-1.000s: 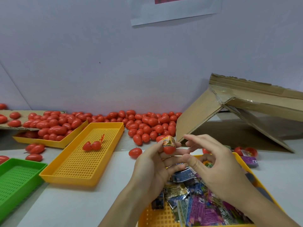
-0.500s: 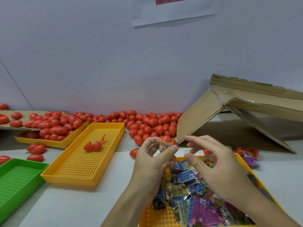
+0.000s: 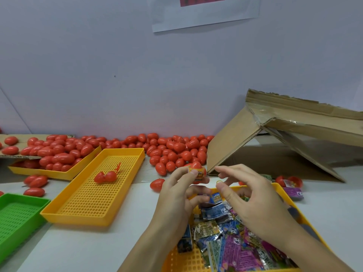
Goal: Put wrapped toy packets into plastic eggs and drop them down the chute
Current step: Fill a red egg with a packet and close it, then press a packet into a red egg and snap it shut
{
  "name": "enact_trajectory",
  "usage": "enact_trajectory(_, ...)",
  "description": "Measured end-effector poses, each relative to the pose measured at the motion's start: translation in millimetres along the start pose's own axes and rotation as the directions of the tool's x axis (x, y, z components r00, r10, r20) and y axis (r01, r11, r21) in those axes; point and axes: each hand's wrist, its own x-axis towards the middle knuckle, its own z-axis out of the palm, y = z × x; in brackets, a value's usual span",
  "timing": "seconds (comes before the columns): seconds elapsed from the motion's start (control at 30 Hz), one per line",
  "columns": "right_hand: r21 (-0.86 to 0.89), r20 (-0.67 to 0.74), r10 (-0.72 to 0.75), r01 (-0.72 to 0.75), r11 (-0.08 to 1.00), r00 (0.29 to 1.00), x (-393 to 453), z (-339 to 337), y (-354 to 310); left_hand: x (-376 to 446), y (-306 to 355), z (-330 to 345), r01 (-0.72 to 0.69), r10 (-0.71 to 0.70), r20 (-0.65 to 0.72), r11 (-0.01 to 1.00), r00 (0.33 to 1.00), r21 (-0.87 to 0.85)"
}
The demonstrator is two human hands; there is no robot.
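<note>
My left hand [image 3: 176, 195] pinches an open red plastic egg [image 3: 197, 172] with an orange-wrapped toy packet tucked into it, held above the table's centre. My right hand [image 3: 249, 199] hovers just right of the egg, fingers loosely curved and holding nothing. Below both hands a yellow tray [image 3: 282, 195] holds several wrapped toy packets [image 3: 231, 238] in blue, purple and gold. A pile of red eggs [image 3: 176, 150] lies along the wall. The cardboard chute [image 3: 261, 138] slopes at the right.
An empty-looking yellow perforated tray [image 3: 94, 193] holds one opened egg [image 3: 105, 176]. Another yellow tray [image 3: 39, 170] at the left carries several eggs. A green tray [image 3: 17, 216] sits at the near left. Loose egg halves and a purple packet [image 3: 292, 192] lie right.
My left hand has turned the egg over and lifted it slightly, so the red half is now on top. My right hand stayed close beside it.
</note>
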Motion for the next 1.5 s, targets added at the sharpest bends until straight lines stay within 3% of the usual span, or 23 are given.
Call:
enact_trajectory(0.17, 0.016, -0.039, 0.023, -0.022, 1.0, 0.999, 0.6, -0.1, 4.0, 8.9, -0.3, 0.3, 0.025, -0.005, -0.156, 0.992, 0.988, 0.124)
enact_trajectory(0.27, 0.01, -0.063, 0.033, -0.032, 0.999, 0.997, 2.7, 0.8, 9.2, 29.8, 12.9, 15.8, 0.063, -0.024, -0.153, 0.965, 0.988, 0.256)
enact_trajectory(0.47, 0.043, -0.069, 0.034, -0.032, 0.999, 0.997, 6.0, -0.4, 10.9, 101.3, 59.8, 100.9, -0.1, 0.114, 0.005, 0.848, 0.993, 0.521)
enact_trajectory(0.67, -0.057, -0.063, 0.028, -0.032, 0.998, 0.998, 6.8, -0.9, 12.2, 118.0, 63.5, 163.2, -0.059, -0.05, 0.195, 0.856, 0.98, 0.513)
enact_trajectory(0.83, -0.038, -0.059, 0.028, -0.031, 0.999, 0.998, 6.0, -1.0, 10.6, 105.2, 52.1, 131.2, -0.237, 0.21, 0.115, 0.776, 0.971, 0.585)
enact_trajectory(0.97, -0.057, 0.004, 0.023, -0.023, 0.998, 1.0, 4.8, -1.0, 8.3, 81.6, 33.0, 66.6, -0.203, 0.286, -0.031, 0.748, 0.958, 0.632)
enact_trajectory(1.1, -0.073, 0.01, 0.029, -0.028, 0.997, 1.0, 2.8, 2.4, 8.7, 55.0, 4.5, 1.3, -0.146, 0.394, -0.109, 0.563, 0.913, 0.814)
enact_trajectory(1.2, -0.103, 0.0, 0.032, -0.032, 0.994, 0.999, 3.4, 1.9, 9.0, 53.1, -0.8, -19.7, -0.159, 0.483, -0.16, 0.554, 0.861, 0.817)
enact_trajectory(1.27, -0.104, -0.001, 0.027, -0.027, 0.994, 1.0, 3.5, 1.8, 8.4, 55.0, -0.3, -19.0, -0.176, 0.495, -0.095, 0.473, 0.863, 0.864)
enact_trajectory(1.4, -0.099, 0.005, 0.029, -0.028, 0.995, 1.0, 3.0, 3.1, 7.9, 65.7, -6.5, -10.5, -0.193, 0.264, 0.137, 0.2, 0.955, 0.96)
enact_trajectory(1.5, -0.116, 0.002, 0.021, -0.02, 0.993, 1.0, 3.8, 3.1, 8.3, 74.7, -3.9, 1.2, -0.185, 0.142, 0.183, 0.001, 0.973, 0.983)
